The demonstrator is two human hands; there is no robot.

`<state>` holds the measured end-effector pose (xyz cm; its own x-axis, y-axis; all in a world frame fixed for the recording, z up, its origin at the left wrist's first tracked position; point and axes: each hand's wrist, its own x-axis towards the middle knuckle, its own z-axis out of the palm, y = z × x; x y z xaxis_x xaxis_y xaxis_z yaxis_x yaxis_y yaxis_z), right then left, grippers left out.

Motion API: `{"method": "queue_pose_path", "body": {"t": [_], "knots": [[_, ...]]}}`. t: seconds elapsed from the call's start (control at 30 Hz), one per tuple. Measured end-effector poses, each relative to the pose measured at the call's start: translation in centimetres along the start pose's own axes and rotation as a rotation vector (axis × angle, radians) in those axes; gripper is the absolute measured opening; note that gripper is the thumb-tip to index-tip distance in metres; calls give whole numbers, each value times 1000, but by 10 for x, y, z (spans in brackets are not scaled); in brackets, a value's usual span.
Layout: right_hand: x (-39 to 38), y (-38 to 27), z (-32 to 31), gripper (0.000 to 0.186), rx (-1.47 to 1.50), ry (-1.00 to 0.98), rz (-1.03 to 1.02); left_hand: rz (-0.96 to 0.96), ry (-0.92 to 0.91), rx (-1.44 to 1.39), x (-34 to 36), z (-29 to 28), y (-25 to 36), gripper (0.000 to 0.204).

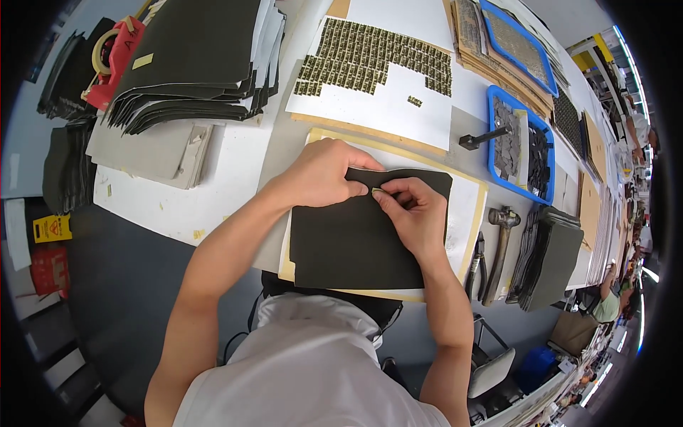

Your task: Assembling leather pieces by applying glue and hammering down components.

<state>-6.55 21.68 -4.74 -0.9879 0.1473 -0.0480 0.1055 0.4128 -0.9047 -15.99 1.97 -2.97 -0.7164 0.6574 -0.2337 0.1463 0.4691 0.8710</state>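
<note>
A black sheet lies on a yellow-edged white board in front of me. My left hand grips its far edge, thumb and fingers closed on it, with the edge slightly raised. My right hand is beside it at the same edge, thumb and forefinger pinched on a small pale piece against the sheet. Above the board, small gold-and-dark pieces sit in rows on a white sheet. A dark tool lies by a blue tray of grey and black pieces.
Stacks of black sheets and a red tape dispenser are at left. A hammer, pliers and more dark sheets lie at right. A chair stands below the table edge; a co-worker is far right.
</note>
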Motion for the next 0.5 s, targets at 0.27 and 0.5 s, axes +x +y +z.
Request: {"method": "queue_pose_path", "body": {"t": [0.27, 0.5], "knots": [[0, -3, -1, 12, -27, 0, -18, 5, 13, -10, 0, 2, -5, 40], [0, -1, -2, 12, -13, -2, -2, 16, 9, -51, -2, 0, 2, 41]]}}
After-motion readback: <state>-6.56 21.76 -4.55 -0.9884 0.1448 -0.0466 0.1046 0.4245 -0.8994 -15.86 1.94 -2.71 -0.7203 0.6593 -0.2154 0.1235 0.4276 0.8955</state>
